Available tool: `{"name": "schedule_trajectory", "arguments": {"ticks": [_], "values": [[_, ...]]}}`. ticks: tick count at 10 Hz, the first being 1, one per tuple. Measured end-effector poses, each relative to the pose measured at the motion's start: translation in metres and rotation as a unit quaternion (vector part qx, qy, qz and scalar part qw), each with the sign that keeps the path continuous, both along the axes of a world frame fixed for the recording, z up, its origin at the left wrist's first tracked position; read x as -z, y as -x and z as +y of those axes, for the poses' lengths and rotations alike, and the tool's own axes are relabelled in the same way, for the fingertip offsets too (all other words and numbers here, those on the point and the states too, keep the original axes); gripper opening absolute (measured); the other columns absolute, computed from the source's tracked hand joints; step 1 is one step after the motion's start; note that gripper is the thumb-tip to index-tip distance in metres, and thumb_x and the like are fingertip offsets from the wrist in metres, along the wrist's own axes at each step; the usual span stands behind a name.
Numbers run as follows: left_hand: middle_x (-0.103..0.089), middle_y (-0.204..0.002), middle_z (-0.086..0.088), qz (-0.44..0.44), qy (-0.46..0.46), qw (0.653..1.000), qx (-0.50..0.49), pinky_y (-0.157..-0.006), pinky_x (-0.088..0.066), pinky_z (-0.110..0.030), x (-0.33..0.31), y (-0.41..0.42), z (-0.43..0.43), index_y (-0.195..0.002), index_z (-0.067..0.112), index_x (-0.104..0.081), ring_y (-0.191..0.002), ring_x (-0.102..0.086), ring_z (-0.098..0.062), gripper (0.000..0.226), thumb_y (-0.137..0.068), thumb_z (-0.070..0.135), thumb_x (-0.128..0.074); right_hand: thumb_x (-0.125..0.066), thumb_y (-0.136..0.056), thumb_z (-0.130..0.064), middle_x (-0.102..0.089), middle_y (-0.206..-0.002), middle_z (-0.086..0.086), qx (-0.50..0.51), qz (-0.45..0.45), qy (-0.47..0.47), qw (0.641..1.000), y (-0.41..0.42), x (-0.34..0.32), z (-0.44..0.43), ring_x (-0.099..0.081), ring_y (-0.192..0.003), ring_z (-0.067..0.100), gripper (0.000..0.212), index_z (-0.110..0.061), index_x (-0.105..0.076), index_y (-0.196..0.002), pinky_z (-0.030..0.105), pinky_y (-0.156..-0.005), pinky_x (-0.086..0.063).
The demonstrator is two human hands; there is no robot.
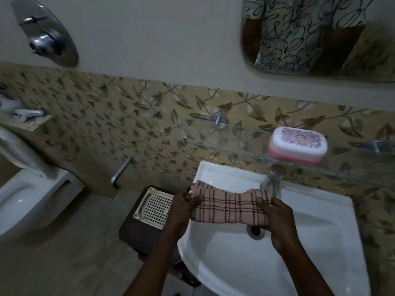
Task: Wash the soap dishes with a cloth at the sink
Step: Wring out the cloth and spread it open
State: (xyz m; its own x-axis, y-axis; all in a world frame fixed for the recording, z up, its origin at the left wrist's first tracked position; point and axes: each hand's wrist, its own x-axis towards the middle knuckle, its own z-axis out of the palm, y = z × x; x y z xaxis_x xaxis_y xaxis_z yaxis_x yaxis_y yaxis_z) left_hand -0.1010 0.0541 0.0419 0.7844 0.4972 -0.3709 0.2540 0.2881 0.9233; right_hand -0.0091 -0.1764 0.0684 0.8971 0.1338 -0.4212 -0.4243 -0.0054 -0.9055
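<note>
Head view: left hand (183,201) and right hand (275,212) each close their grip on an end of a checked pink cloth (229,208), stretched over the white sink (320,210). At 1 o'clock, a lidded pink soap dish (298,144) sits on the glass shelf (213,145); at 9 o'clock, a cream slotted soap dish tray (155,207) rests on a dark stool (136,231).

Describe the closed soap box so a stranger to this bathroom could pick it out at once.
Start at the white sink and look up to the glass shelf fixed on the leaf-patterned tiles above the tap. The soap box sits on that shelf: a rounded white lid with a purple print over a pink base, the only pink thing here.
</note>
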Motion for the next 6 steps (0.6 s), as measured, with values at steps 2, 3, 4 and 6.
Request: {"name": "schedule_trajectory", "arguments": {"ticks": [2, 3, 4, 6], "values": [[-0.071, -0.103, -0.021, 0.059, -0.074, 0.995, -0.043, -0.072, -0.056, -0.034, -0.003, 0.033, 0.140, -0.124, -0.004, -0.061, -0.080, -0.069, -0.023, 0.050, -0.078, -0.022, -0.060, -0.066, -0.087, -0.008, -0.075, -0.090, 0.011, -0.070, -0.085, 0.084, 0.990, 0.052, 0.031, 0.147, -0.071, -0.081, 0.028, 0.008, -0.011, -0.070, -0.094, 0.040, -0.069, -0.058], [-0.067, -0.114, -0.031, 0.111, -0.112, 0.987, -0.044, -0.072, -0.053, -0.036, 0.035, 0.045, 0.207, -0.127, -0.007, -0.058, -0.093, -0.062, -0.029, 0.051, -0.078, -0.023, -0.059, -0.057, -0.093, -0.012, -0.068, -0.116, 0.021, -0.110, -0.097, 0.214, 0.966, 0.082, 0.073, 0.225, -0.064, -0.106, 0.034, 0.026, -0.003, -0.062, -0.117, 0.041, -0.087, -0.053], [-0.070, -0.108, -0.027, 0.167, -0.164, 0.972, -0.019, -0.058, -0.055, -0.028, 0.083, 0.047, 0.249, -0.126, -0.007, -0.060, -0.088, -0.065, -0.028, 0.050, -0.078, -0.018, -0.061, -0.047, -0.098, -0.010, -0.055, -0.137, 0.021, -0.110, -0.043, 0.260, 0.958, 0.102, 0.117, 0.285, -0.054, -0.124, 0.034, 0.042, -0.003, -0.044, -0.139, 0.036, -0.100, -0.042], [-0.069, -0.111, -0.026, 0.217, -0.216, 0.952, 0.004, -0.087, -0.054, -0.053, 0.176, 0.033, 0.281, -0.121, -0.004, -0.060, -0.103, -0.066, -0.041, 0.056, -0.066, 0.001, -0.069, -0.044, -0.096, 0.000, -0.055, -0.131, 0.027, -0.083, 0.089, 0.256, 0.959, 0.079, 0.198, 0.324, -0.056, -0.118, 0.037, 0.040, 0.004, -0.042, -0.136, 0.042, -0.098, -0.047]]}}
